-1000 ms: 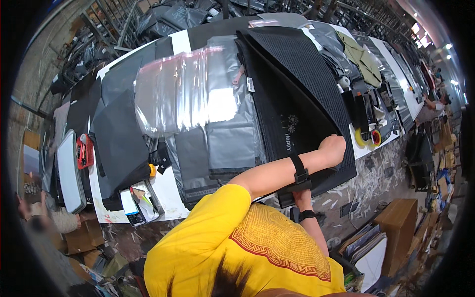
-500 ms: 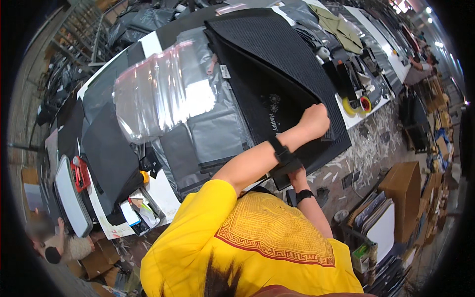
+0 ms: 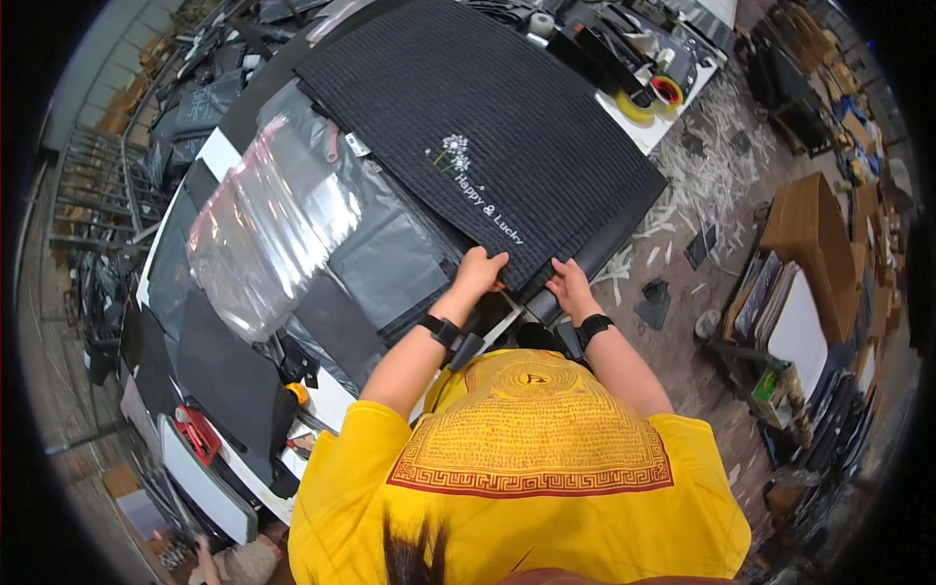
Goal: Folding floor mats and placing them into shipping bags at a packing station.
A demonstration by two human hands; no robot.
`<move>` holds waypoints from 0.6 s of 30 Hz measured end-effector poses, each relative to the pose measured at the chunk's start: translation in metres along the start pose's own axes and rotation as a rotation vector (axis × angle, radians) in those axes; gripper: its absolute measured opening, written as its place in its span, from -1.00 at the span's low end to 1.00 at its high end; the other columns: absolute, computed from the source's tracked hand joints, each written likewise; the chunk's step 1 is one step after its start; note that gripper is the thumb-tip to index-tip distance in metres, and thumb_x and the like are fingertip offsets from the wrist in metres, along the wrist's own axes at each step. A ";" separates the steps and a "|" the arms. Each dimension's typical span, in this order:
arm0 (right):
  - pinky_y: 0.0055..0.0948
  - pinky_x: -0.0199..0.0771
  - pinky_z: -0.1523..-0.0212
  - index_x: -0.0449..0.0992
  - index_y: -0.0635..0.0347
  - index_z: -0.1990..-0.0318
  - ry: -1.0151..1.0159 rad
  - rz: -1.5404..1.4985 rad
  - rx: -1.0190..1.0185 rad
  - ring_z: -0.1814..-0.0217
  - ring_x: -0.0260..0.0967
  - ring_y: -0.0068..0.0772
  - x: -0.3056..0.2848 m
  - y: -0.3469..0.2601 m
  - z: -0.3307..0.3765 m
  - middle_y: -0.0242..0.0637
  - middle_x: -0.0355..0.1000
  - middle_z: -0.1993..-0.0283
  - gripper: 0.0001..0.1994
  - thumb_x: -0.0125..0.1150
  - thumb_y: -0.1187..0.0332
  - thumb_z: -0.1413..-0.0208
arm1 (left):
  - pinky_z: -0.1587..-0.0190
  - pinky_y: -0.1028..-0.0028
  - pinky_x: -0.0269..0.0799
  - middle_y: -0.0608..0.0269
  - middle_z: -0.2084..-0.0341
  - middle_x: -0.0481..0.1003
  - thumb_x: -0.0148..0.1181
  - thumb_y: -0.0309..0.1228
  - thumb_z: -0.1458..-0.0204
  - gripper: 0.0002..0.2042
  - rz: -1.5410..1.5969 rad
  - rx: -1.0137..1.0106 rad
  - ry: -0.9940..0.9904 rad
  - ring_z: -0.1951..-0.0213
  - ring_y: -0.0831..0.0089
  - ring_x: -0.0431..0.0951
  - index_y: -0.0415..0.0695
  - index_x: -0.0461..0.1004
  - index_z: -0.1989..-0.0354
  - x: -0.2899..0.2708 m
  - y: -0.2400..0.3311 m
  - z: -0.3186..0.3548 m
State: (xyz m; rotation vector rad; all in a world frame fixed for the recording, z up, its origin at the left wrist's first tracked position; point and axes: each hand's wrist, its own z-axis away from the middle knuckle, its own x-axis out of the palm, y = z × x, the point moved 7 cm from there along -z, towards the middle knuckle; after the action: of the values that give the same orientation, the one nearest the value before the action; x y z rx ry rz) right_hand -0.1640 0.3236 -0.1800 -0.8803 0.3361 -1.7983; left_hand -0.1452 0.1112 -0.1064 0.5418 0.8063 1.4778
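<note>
A black ribbed floor mat [image 3: 439, 107] lies spread over the far half of the table, with a white flower print and pale lettering near its near edge. My left hand [image 3: 481, 272] pinches that near edge, thumb on top and fingers partly hidden beneath. Close by to the right, my right hand [image 3: 568, 285] is closed on the mat's near corner, its fingertips at the rim. Beneath the mat, a smooth black sheet [image 3: 609, 226] shows along the right side. Both wrists wear black bands.
Clear plastic bags [image 3: 268, 229] and grey plastic film [image 3: 390, 268] lie left of the mat. Tape rolls [image 3: 636, 105] sit at the table's far right corner. Scraps litter the floor [image 3: 673, 205], beside a cardboard box [image 3: 814, 253]. Someone else's arm [image 3: 207, 561] shows at lower left.
The mat's folded-back flap now lies flat with its print facing up. My left hand has come back from the right side to the near edge. The view has shifted.
</note>
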 end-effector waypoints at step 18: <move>0.01 0.17 -0.24 0.14 0.10 -0.31 -0.386 -0.358 0.078 -0.28 0.22 -0.19 0.055 -0.026 0.024 -0.24 0.25 -0.29 -0.40 -0.03 -0.05 -0.25 | 0.70 0.53 0.00 0.34 0.83 0.28 0.09 -0.22 -0.16 -0.60 0.343 -0.145 -0.392 0.79 0.55 0.17 -0.12 0.35 0.72 0.027 -0.042 -0.010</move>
State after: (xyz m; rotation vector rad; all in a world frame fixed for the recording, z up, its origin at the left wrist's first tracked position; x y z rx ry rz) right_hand -0.1740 0.2892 -0.1259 -1.2637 -0.1484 -1.8934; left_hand -0.1271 0.1338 -0.1481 0.8580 0.3047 1.6540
